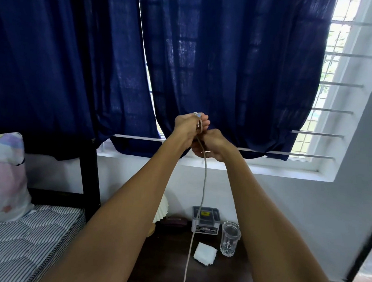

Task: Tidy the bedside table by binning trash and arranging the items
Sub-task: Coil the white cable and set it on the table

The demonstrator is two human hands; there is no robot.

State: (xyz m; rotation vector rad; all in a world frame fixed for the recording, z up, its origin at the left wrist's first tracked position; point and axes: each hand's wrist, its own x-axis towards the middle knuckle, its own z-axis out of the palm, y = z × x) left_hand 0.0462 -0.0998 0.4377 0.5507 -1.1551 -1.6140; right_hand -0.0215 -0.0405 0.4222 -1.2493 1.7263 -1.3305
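My left hand point(187, 126) is raised in front of the blue curtains point(228, 67), fingers pinched round the top end of a thin pale cable point(203, 185); looks like a small white plug at the top, too blurred to be sure. My right hand point(211, 145) sits just below and right of it, touching it, curled closed round the same cable. From the hands the cable hangs straight down between my forearms, passing in front of the counter point(168, 270) and out of the bottom of the frame.

Room to move: counter's front half is bare dark wood. Left edge is hidden under my left arm, right edge under my right arm. Bed frame post point(91, 178) and striped mattress point(22, 239) sit close on the left, wall on the right.

Counts on the counter: one clear glass tumbler point(230, 239), upright, right of centre; one folded white tissue point(205, 253) just left of it, not touching; one grey lidded plastic box point(206, 220) at the back by the wall; one small dark case point(173, 221) left of the box; one white pleated lampshade point(160, 209), mostly hidden by my arm. One pillow point(2, 177) on the bed.

Writing: box has a yellow sticker on the lid and a label strip on the front, neither readable.
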